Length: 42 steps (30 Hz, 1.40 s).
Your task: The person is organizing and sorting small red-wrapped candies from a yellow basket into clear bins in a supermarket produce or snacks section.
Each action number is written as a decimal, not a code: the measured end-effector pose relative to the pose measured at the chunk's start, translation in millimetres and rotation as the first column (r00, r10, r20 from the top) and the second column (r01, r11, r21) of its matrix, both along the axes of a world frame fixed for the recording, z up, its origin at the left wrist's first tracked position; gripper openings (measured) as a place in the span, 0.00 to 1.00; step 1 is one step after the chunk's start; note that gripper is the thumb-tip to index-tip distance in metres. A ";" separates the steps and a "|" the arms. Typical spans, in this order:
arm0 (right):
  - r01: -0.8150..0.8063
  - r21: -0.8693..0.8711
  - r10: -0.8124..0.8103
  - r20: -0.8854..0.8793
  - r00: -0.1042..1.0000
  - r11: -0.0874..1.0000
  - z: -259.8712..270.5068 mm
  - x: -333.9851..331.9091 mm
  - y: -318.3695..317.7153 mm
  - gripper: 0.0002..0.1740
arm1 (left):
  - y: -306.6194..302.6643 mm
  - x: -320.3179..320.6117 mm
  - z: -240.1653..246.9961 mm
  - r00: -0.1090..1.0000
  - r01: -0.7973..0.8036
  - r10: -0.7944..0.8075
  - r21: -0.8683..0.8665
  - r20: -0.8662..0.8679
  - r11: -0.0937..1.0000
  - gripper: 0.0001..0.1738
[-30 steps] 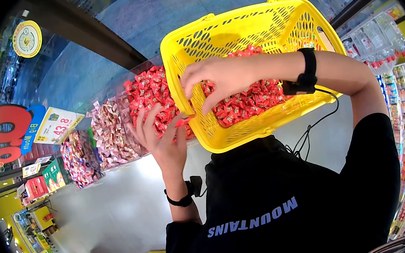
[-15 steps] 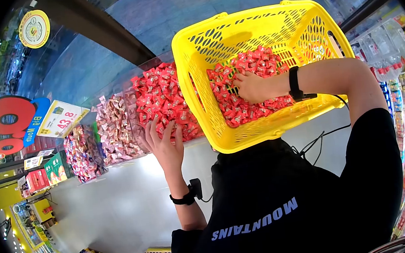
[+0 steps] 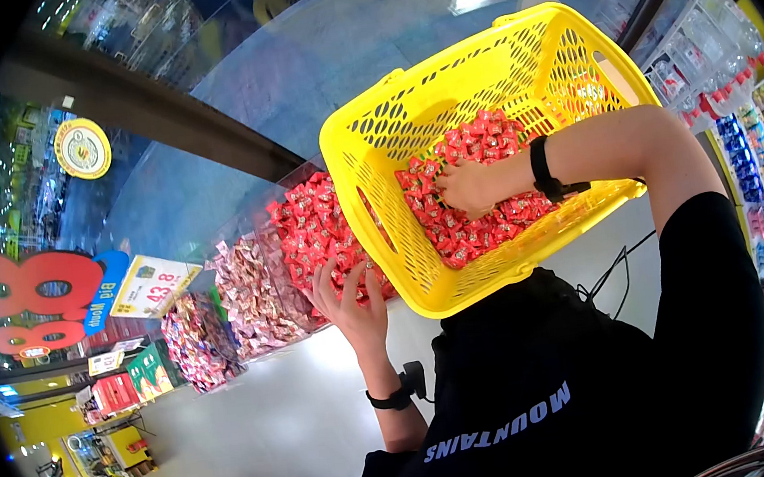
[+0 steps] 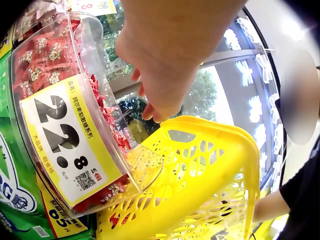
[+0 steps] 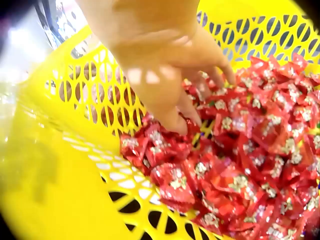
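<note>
My right hand (image 3: 474,184) reaches down into a yellow shopping basket (image 3: 363,147), with fingers spread and fingertips among red wrapped candies (image 3: 493,227). In the right wrist view, the thumb and fingers (image 5: 172,120) stand apart and press into the candies (image 5: 240,175), their tips partly hidden. My left hand (image 3: 352,311) hovers by the front edge of a bin of red candies (image 3: 315,222), just left of the basket. Its fingers are loosely bent with nothing between them. In the left wrist view, the hand (image 4: 155,75) is above the basket's rim (image 4: 200,122).
Clear bins of pink candies (image 3: 257,293) and mixed candies (image 3: 197,342) continue to the left, under a price sign (image 3: 156,285). A 22.8 price card (image 4: 70,145) fronts the red candy bin. Bottles (image 3: 707,55) stand at the right, and a black cable (image 3: 623,269) hangs below the basket.
My right hand has gone from above the basket's left end down into the candies inside. The left hand has drawn slightly back from the basket's edge. The head view has tilted.
</note>
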State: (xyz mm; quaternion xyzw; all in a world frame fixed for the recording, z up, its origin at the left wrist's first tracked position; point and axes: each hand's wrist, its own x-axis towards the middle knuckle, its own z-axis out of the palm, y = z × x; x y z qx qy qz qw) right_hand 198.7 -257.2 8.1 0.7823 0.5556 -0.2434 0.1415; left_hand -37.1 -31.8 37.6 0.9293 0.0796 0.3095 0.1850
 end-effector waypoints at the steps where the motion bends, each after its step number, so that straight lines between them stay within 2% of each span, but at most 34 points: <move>1: 0.043 -0.032 -0.045 -0.065 0.997 0.999 14.7 1.9 3.2 0.27 | -1.9 -0.5 0.9 1.000 0.004 -0.004 -0.012 -0.007 1.000 0.10; 2: 0.027 0.066 -0.020 -0.111 0.994 0.997 34.2 5.3 3.4 0.24 | -2.7 -0.7 2.5 1.000 0.009 -0.009 0.015 0.017 1.000 0.11; 5: 0.058 0.161 -0.025 -0.201 0.979 0.985 89.9 3.3 20.2 0.22 | -4.4 0.6 9.7 0.990 0.056 -0.043 -0.101 0.131 0.993 0.14; 6: 0.024 0.313 0.040 -0.195 0.980 0.949 98.3 2.3 17.3 0.21 | -2.2 0.4 11.3 0.984 0.077 -0.075 -0.010 0.160 0.997 0.18; 8: -0.043 0.600 0.171 -0.159 0.972 0.799 111.5 -3.9 16.3 0.19 | -4.5 2.1 18.1 0.968 0.152 -0.152 0.011 0.198 0.988 0.20; 11: -0.129 0.799 0.346 -0.104 0.933 0.588 151.8 -18.7 13.5 0.17 | -10.8 9.8 42.3 0.954 0.221 -0.230 0.065 0.194 0.973 0.26; 14: -0.159 0.846 0.419 -0.082 0.904 0.509 172.6 -29.7 16.3 0.22 | -18.9 17.0 70.6 0.951 0.268 -0.278 0.087 0.133 0.960 0.29; 17: -0.150 0.847 0.415 -0.088 0.906 0.509 172.7 -38.6 18.9 0.24 | -18.6 24.1 73.8 0.932 0.297 -0.319 0.143 0.174 0.944 0.24; 20: -0.054 0.775 0.337 -0.210 0.918 0.629 171.4 -43.4 15.8 0.23 | -19.2 21.7 80.4 0.931 0.258 -0.298 0.199 0.212 0.945 0.18; 23: -0.037 0.792 0.306 -0.192 0.932 0.609 161.6 -29.7 12.7 0.22 | -19.9 16.0 77.7 0.939 0.223 -0.250 0.135 0.234 0.965 0.12; 25: -0.071 0.506 0.212 -0.226 0.951 0.860 154.6 -3.2 13.9 0.21 | -9.6 7.4 68.5 0.960 0.121 -0.142 0.098 0.241 0.988 0.11; 26: -0.079 0.332 0.161 -0.228 0.960 0.940 149.8 8.5 14.8 0.20 | -1.3 3.7 58.2 0.966 0.065 -0.081 0.072 0.246 0.995 0.11; 27: 0.004 0.132 0.031 -0.258 0.966 0.991 143.5 14.6 15.1 0.21 | 6.1 -0.6 48.6 0.968 0.009 -0.020 0.045 0.248 0.999 0.11; 28: 0.085 -0.076 -0.102 -0.257 0.961 0.993 134.5 19.7 15.1 0.21 | 11.7 -5.2 41.5 0.977 -0.006 -0.004 0.045 0.215 0.999 0.12; 30: 0.140 -0.177 -0.148 -0.031 0.989 0.974 82.9 28.8 0.9 0.25 | 19.3 -13.3 20.4 0.991 -0.023 0.026 -0.020 0.132 1.000 0.12; 31: 0.128 -0.230 -0.129 0.011 0.992 0.965 58.5 35.8 -3.3 0.25 | 20.5 -15.6 14.3 0.995 -0.037 0.041 -0.052 0.090 0.998 0.12; 32: 0.114 -0.282 -0.104 0.050 0.993 0.953 34.7 42.5 -6.5 0.26 | 18.8 -18.4 16.2 0.999 -0.053 0.053 0.017 -0.002 0.998 0.13; 33: 0.100 -0.334 -0.076 0.084 0.994 0.937 17.7 45.0 -11.5 0.26 | 16.6 -22.0 14.0 0.998 -0.057 0.057 0.000 -0.016 0.998 0.13; 36: 0.020 -0.133 0.006 0.189 0.982 0.991 -3.7 36.1 -37.4 0.26 | 9.5 -27.7 10.3 0.996 -0.066 0.063 -0.048 -0.070 0.997 0.14; 39: -0.016 0.001 0.016 0.073 0.997 1.000 -3.5 35.1 -39.0 0.21 | 6.2 -29.5 6.4 0.999 -0.036 0.034 -0.052 -0.041 0.998 0.14; 42: 0.092 -0.061 -0.094 -0.032 0.995 0.994 21.5 38.1 -15.6 0.21 | 3.5 -27.8 13.4 0.999 -0.032 0.032 -0.033 -0.003 0.999 0.14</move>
